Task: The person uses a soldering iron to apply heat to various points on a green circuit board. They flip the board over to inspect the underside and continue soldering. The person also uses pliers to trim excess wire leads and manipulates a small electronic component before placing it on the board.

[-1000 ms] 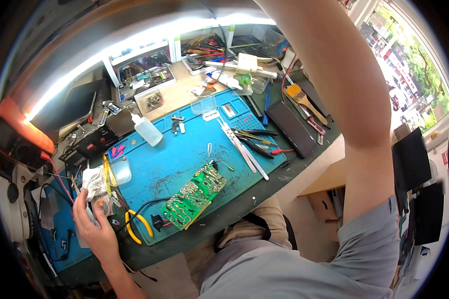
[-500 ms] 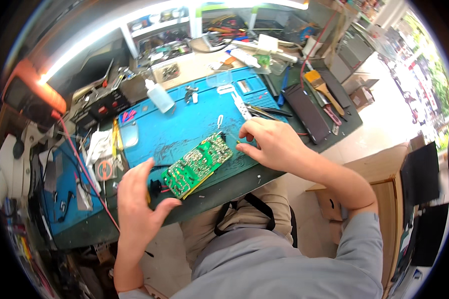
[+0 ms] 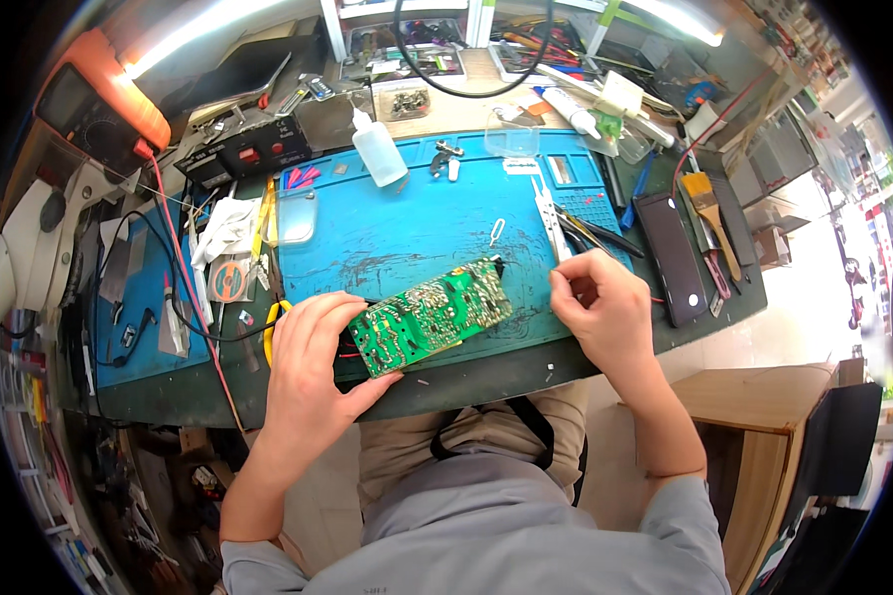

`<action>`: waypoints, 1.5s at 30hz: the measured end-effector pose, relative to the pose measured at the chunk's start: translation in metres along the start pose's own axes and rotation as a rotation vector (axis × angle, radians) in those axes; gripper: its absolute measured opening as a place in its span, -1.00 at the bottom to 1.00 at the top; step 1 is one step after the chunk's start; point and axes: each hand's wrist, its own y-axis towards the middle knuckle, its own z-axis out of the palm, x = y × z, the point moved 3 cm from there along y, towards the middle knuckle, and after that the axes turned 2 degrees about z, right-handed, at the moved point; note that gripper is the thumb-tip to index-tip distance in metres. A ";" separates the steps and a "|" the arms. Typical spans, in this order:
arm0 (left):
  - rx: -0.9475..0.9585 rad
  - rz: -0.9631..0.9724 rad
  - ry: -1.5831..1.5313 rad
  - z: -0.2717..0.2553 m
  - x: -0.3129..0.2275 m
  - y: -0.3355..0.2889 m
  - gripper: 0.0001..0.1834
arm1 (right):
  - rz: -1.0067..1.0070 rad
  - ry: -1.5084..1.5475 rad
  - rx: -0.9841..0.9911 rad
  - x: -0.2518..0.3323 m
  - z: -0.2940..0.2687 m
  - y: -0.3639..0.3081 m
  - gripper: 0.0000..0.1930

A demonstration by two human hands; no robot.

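A green circuit board (image 3: 435, 313), solder side up, lies tilted at the near edge of the blue mat (image 3: 347, 248). My left hand (image 3: 319, 349) grips its left end, the thumb at the near edge and the fingers along the far side. To the right of the board, my right hand (image 3: 605, 302) is closed in a pinch over the mat; whatever is between its fingertips is too small to make out. Just beyond it lie white-handled tweezers (image 3: 549, 223) and black-handled pliers (image 3: 605, 236). A small wire loop (image 3: 497, 232) rests beyond the board.
A clear squeeze bottle (image 3: 379, 151) stands at the mat's far side, near a small metal clamp (image 3: 446, 159). A dark phone-like slab (image 3: 671, 258) and a brush (image 3: 709, 213) lie at right. An orange multimeter (image 3: 99, 99) and a black power unit (image 3: 243, 154) are at left.
My left hand has closed on the board's left end, which was free before. My right hand has drawn away from the board's right end toward the right. The whole view has shifted.
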 end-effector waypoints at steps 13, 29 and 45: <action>0.024 -0.024 -0.140 0.003 0.024 0.003 -0.10 | -0.052 0.123 -0.049 -0.006 0.009 -0.006 -0.77; -0.011 -0.057 -0.190 0.004 0.024 0.005 -0.08 | -0.072 0.095 -0.063 -0.005 0.009 -0.006 -0.79; -0.026 -0.051 -0.144 0.005 0.022 0.005 -0.10 | -0.077 0.072 -0.058 -0.004 0.010 -0.006 -0.82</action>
